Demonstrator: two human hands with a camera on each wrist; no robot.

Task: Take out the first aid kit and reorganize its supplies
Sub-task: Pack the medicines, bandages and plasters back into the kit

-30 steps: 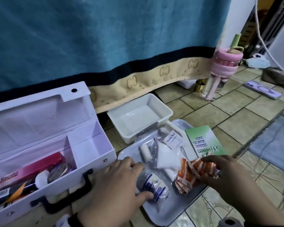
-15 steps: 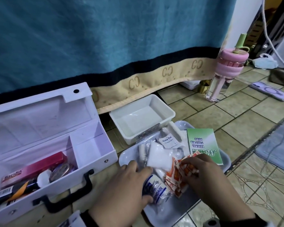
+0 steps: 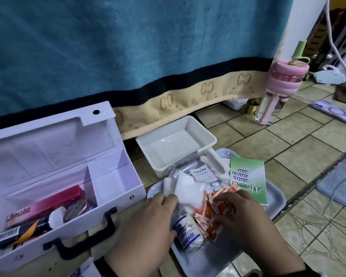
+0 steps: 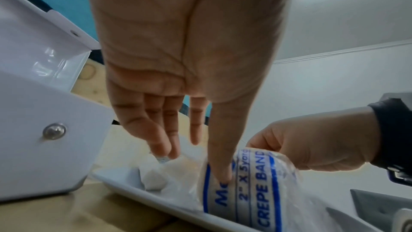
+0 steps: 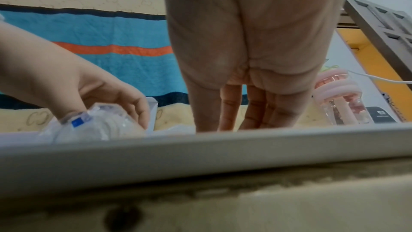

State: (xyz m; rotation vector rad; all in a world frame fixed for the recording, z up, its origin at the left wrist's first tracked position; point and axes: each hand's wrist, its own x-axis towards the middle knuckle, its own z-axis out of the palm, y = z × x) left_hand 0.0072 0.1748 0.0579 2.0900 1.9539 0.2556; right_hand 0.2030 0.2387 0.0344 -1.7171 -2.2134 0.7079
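**Both hands sorting supplies on the tray**

The white first aid kit [image 3: 68,188] stands open on the floor at the left, lid up, with a pink Bacidin box [image 3: 46,206] and a few other items in its larger compartment. Just right of it lies a grey tray [image 3: 276,198] piled with supplies.

The left hand [image 3: 148,222] reaches down onto the tray with fingers extended and relaxed; its thumb presses the wrapped crepe bandage roll [image 4: 252,186], while the other fingertips touch white gauze packets [image 3: 186,186]. It grips nothing.

The right hand [image 3: 246,214] lies over a heap of orange plaster packets [image 3: 208,212] with its fingers bent onto them; whether it actually pinches any cannot be told.

A green first aid guide [image 3: 248,180] lies on the tray's far right side, and an alcohol pad [image 3: 202,173] lies beside an empty white tub [image 3: 176,144].
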